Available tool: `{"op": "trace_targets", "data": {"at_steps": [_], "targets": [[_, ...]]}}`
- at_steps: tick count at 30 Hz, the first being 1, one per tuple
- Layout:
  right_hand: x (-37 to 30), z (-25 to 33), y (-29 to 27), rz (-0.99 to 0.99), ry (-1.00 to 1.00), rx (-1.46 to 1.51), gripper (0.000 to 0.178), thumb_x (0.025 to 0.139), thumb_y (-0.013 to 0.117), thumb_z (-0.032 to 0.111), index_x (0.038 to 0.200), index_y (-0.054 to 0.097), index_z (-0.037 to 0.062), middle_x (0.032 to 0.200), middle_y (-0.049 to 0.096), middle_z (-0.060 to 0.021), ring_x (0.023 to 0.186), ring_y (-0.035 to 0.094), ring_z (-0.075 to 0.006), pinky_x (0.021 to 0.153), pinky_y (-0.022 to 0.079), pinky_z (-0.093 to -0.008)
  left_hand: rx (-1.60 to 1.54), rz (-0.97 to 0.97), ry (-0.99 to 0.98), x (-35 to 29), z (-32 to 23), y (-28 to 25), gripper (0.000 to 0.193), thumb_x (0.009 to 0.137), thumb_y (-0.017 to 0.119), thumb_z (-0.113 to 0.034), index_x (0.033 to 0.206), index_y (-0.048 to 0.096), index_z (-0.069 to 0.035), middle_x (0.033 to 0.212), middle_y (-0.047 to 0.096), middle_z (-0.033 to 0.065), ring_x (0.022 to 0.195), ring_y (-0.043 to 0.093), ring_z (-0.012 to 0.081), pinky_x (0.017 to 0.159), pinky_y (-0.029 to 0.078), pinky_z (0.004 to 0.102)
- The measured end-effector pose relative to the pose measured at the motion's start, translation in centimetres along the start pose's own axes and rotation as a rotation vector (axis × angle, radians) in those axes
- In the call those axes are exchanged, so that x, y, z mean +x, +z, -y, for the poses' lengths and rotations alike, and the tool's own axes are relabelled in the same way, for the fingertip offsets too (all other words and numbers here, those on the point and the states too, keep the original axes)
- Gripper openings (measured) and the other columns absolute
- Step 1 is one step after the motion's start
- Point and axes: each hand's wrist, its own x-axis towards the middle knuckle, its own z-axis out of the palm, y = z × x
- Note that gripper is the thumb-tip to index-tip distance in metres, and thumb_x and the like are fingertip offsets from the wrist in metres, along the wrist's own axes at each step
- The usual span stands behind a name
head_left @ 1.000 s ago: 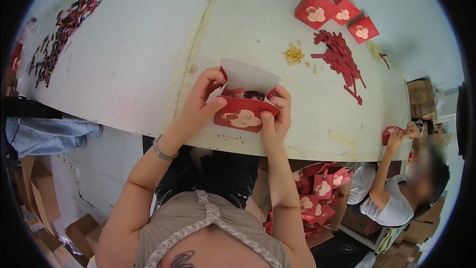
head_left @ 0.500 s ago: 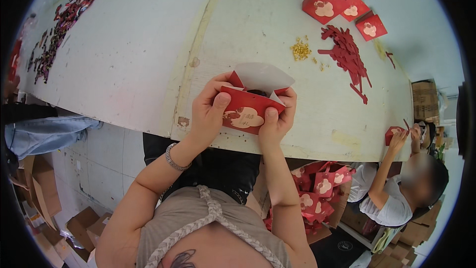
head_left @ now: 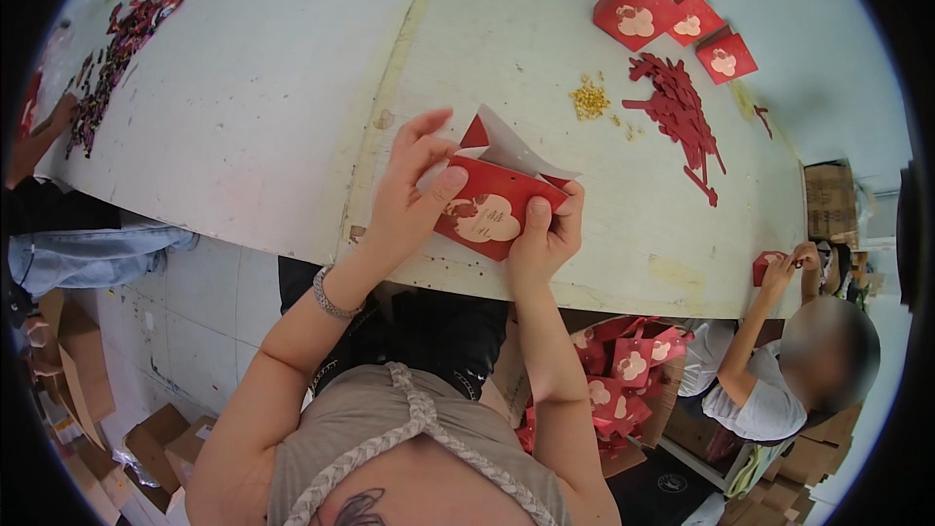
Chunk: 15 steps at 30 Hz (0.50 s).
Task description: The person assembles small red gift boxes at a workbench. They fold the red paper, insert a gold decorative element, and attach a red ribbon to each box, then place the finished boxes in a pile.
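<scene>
Two hands point(head_left: 546, 240) meet on one red gift box point(head_left: 474, 217), while three red paper boxes point(head_left: 636, 16) stand nearby. One white table point(head_left: 263, 107) carries one heap of red strips point(head_left: 668, 102), one gold-coloured cluster point(head_left: 589, 99).

Packets point(head_left: 156, 15) left, strips point(head_left: 672, 102) right — boxes point(head_left: 636, 21) behind

Brown carton point(head_left: 830, 203), open boxes point(head_left: 88, 360) (lower left), tiled floor point(head_left: 216, 307)

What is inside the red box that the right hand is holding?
At the top of the red box, its whitish inner flap shows. The contents cannot be seen: the front panel, under the right thumb, covers them.
</scene>
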Motion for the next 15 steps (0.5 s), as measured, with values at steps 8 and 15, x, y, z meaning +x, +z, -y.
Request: {"op": "trace_targets", "data": {"at_steps": [8,15], "targets": [[1.3,1.0,0.6,-0.006,0.040,-0.180,0.011,0.082,0.065,0.002,0.076,0.056,0.0001,0.090,0.056,-0.0079,0.080,0.052,-0.0137,0.072,0.043,-0.0236,0.048,0.027,-0.216,1.2,-0.8,-0.1,0.016,0.089,0.061,-0.015,0.087,0.061,0.000,0.073,0.057,-0.0011,0.067,0.047,0.0055,0.060,0.041,0.0211],[2.3,1.1,2.5,0.006,0.342,0.168,0.014,0.088,0.060,0.003,0.099,0.053,-0.0001,0.097,0.062,-0.0089,0.085,0.058,-0.0111,0.074,0.047,-0.0225,-0.105,0.069,-0.298,3.3,-0.7,-0.4,0.016,0.090,0.056,-0.009,0.104,0.056,-0.001,0.083,0.059,0.0022,0.072,0.051,0.0063,0.064,0.044,0.0220]]}}
